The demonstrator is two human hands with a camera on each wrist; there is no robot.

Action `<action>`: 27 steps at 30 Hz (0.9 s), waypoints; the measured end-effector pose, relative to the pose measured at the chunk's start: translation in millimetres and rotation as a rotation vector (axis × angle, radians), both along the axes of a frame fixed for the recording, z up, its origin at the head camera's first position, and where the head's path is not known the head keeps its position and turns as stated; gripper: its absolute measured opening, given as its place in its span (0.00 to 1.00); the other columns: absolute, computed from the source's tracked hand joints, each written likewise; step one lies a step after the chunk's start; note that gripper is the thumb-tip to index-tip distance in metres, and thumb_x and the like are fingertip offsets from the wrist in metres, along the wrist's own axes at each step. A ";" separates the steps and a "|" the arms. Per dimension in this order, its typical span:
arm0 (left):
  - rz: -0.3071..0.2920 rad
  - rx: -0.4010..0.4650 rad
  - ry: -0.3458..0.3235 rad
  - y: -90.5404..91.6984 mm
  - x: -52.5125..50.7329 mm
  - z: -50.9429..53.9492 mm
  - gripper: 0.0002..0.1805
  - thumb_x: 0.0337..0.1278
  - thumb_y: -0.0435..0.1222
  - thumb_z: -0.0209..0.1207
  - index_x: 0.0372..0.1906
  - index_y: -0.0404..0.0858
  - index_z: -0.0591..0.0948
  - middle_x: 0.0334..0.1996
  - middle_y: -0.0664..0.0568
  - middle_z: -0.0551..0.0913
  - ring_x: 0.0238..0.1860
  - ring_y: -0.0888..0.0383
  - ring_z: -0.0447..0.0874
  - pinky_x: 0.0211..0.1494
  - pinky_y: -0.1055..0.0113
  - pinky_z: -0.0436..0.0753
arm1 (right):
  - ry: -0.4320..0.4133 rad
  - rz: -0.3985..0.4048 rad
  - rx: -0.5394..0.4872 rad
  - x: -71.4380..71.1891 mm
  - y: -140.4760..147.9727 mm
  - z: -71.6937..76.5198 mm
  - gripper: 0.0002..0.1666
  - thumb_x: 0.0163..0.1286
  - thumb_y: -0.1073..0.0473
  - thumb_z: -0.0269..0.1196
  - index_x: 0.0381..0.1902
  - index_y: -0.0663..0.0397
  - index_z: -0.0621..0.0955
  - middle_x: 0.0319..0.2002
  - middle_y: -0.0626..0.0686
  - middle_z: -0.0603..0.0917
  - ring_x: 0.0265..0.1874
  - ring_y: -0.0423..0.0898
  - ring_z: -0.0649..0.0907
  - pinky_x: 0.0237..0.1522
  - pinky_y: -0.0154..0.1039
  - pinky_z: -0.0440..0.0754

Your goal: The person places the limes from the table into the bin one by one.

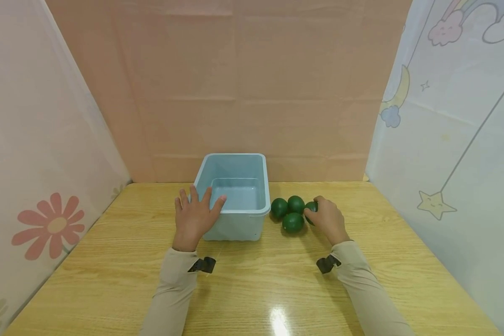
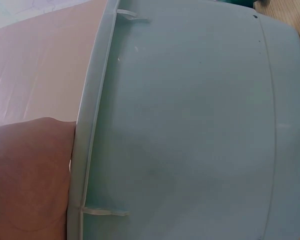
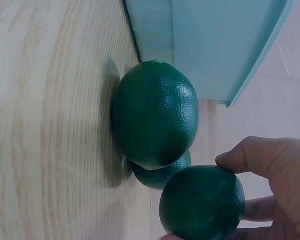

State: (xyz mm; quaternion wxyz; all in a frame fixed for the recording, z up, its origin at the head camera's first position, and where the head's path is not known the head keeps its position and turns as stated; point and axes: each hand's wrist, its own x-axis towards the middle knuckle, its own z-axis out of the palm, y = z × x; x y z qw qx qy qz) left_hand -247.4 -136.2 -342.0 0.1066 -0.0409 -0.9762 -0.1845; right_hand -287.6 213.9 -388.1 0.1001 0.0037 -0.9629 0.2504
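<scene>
A light blue plastic bin (image 1: 232, 227) stands on the table, its top facing up. At its front left corner my left hand (image 1: 194, 218) has its fingers spread over the rim; the left wrist view shows part of that hand (image 2: 32, 180) against the bin's edge. To the right of the bin, my right hand (image 1: 328, 219) grips a dark green lime (image 3: 202, 202) between thumb and fingers. Beside it are more limes: a front one (image 1: 293, 223), a left one (image 1: 279, 207) and a back one (image 1: 296, 204). The hand partly covers the held lime in the head view.
The wood-grain table (image 1: 252, 289) spreads out in front of the bin and to both sides. A peach-coloured sheet (image 1: 252, 93) rises behind it. Patterned white sheets flank the left (image 1: 33, 140) and right (image 1: 466, 140) sides.
</scene>
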 end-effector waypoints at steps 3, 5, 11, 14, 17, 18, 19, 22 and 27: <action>0.001 0.002 -0.001 -0.1 0.5 0.0 0.40 0.74 0.63 0.40 0.77 0.40 0.63 0.74 0.23 0.50 0.74 0.22 0.39 0.72 0.30 0.44 | -0.002 -0.001 0.000 -0.3 0.1 -0.4 0.34 0.67 0.53 0.58 0.62 0.74 0.73 0.50 0.72 0.82 0.31 0.55 0.82 0.28 0.48 0.82; 0.002 0.002 0.001 -0.1 0.2 -0.5 0.40 0.74 0.63 0.40 0.77 0.40 0.63 0.74 0.23 0.50 0.74 0.22 0.39 0.72 0.30 0.44 | -0.001 -0.002 0.001 -0.7 0.3 -0.8 0.34 0.67 0.53 0.58 0.63 0.74 0.73 0.50 0.72 0.82 0.30 0.54 0.82 0.27 0.47 0.82; 0.002 -0.002 -0.006 -0.1 -0.5 0.0 0.40 0.74 0.63 0.39 0.77 0.40 0.62 0.74 0.23 0.49 0.74 0.22 0.38 0.72 0.30 0.43 | -0.004 -0.005 0.001 -1.7 1.0 -0.7 0.34 0.66 0.52 0.59 0.63 0.73 0.73 0.50 0.71 0.82 0.31 0.55 0.82 0.28 0.48 0.81; 0.005 -0.005 -0.006 0.1 -0.1 0.9 0.40 0.74 0.62 0.40 0.77 0.40 0.62 0.74 0.23 0.50 0.74 0.22 0.38 0.72 0.30 0.43 | -0.003 -0.006 0.003 -1.5 0.9 -0.3 0.34 0.66 0.52 0.59 0.63 0.73 0.73 0.50 0.71 0.82 0.32 0.55 0.83 0.29 0.49 0.82; 0.006 -0.007 -0.006 0.3 0.3 1.4 0.40 0.74 0.62 0.40 0.77 0.40 0.63 0.74 0.23 0.50 0.74 0.22 0.39 0.72 0.30 0.44 | -0.001 -0.006 0.004 -1.3 0.9 0.1 0.34 0.67 0.52 0.59 0.63 0.72 0.73 0.50 0.71 0.82 0.33 0.56 0.83 0.29 0.50 0.82; 0.007 -0.007 -0.007 0.4 0.3 1.5 0.40 0.74 0.62 0.40 0.77 0.40 0.63 0.74 0.23 0.50 0.74 0.22 0.39 0.72 0.30 0.44 | -0.001 -0.006 0.004 -1.3 0.9 0.2 0.34 0.67 0.52 0.59 0.63 0.72 0.73 0.51 0.71 0.82 0.33 0.56 0.83 0.30 0.50 0.82; 0.008 -0.009 -0.010 0.3 0.3 1.3 0.40 0.74 0.62 0.40 0.77 0.40 0.63 0.74 0.23 0.50 0.74 0.22 0.38 0.72 0.30 0.44 | -0.002 -0.006 0.004 -1.3 0.8 0.4 0.34 0.67 0.52 0.59 0.63 0.72 0.73 0.51 0.71 0.82 0.33 0.56 0.83 0.30 0.50 0.82; 0.007 -0.011 -0.011 0.2 0.5 1.0 0.40 0.74 0.62 0.40 0.77 0.39 0.63 0.74 0.23 0.49 0.74 0.22 0.39 0.72 0.30 0.44 | -0.003 -0.008 0.006 -1.5 0.6 0.7 0.34 0.67 0.52 0.59 0.63 0.72 0.73 0.51 0.72 0.81 0.33 0.56 0.83 0.30 0.50 0.82; 0.005 -0.006 0.003 0.5 1.0 0.3 0.39 0.74 0.62 0.41 0.76 0.39 0.64 0.74 0.23 0.51 0.74 0.21 0.40 0.72 0.30 0.45 | -0.005 -0.008 0.010 -2.2 0.0 0.7 0.35 0.67 0.52 0.59 0.63 0.73 0.73 0.52 0.72 0.81 0.34 0.56 0.83 0.31 0.51 0.83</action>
